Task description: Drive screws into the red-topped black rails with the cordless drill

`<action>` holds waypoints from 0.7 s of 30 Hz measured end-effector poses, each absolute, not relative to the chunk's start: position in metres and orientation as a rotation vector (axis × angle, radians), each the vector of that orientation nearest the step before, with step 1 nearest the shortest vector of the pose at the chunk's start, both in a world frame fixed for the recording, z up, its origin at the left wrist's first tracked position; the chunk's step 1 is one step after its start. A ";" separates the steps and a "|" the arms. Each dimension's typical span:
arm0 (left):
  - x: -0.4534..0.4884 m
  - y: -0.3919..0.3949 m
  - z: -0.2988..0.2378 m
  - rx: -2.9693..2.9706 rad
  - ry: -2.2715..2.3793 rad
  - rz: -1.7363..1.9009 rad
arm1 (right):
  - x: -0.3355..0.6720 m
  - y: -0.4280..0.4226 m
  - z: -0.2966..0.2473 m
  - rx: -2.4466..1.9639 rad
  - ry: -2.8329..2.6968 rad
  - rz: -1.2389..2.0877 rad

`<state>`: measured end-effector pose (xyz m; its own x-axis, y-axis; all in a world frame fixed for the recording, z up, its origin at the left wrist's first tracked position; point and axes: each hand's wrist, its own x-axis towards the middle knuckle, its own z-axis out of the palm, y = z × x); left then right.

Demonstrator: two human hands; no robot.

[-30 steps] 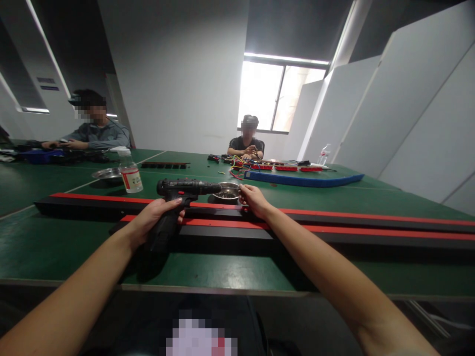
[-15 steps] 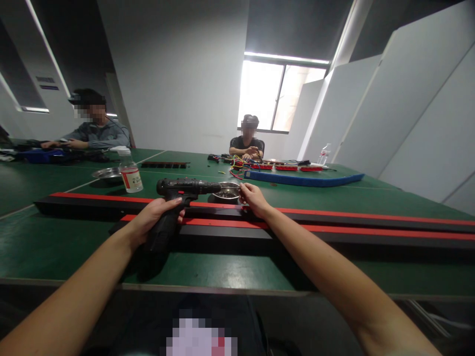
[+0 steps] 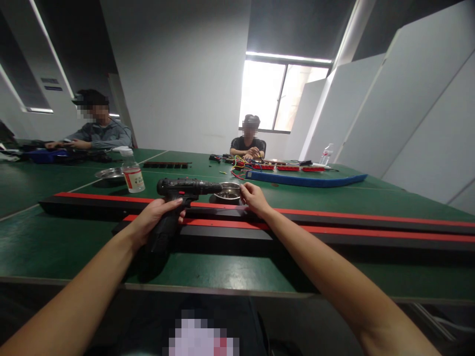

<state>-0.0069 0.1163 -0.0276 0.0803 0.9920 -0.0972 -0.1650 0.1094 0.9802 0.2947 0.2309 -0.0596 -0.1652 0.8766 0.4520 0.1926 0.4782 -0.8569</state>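
A black cordless drill [image 3: 181, 187] lies level in my left hand [image 3: 153, 220], whose fingers wrap its grip. Its chuck and thin bit point right, toward my right hand [image 3: 256, 199]. The right fingers are pinched together at the bit's tip; whatever is between them is too small to make out. Just behind the bit stands a steel bowl [image 3: 227, 198] with small dark pieces in it, probably screws. Under both hands run two long black bars with red top strips, the rear bar [image 3: 85, 208] and the front bar [image 3: 230, 240].
On the green table [image 3: 208, 269] stand a labelled bottle [image 3: 134, 179] and another steel bowl [image 3: 107, 174] at left. Beyond lie a dark slotted strip [image 3: 166, 164], a long blue piece [image 3: 304, 179] and coloured wires [image 3: 237, 165]. Two people sit across the table.
The view has shifted slightly, so the scene sits a little further right. Both hands and the drill keep nearly the same pose, the right fingers still at the bit's tip.
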 end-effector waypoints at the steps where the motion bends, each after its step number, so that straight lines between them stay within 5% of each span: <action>1: -0.007 0.116 -0.028 1.047 1.096 1.168 | 0.295 0.230 -0.059 -0.939 -1.654 0.806; 21: -0.026 0.119 0.080 1.574 1.604 0.793 | 0.292 0.229 -0.061 -1.203 -1.694 0.609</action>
<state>-0.0255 0.1186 0.0799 0.0271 0.9961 -0.0836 0.5383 0.0559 0.8409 0.2920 0.2292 -0.0607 -0.0783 0.9110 0.4048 0.4451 0.3953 -0.8035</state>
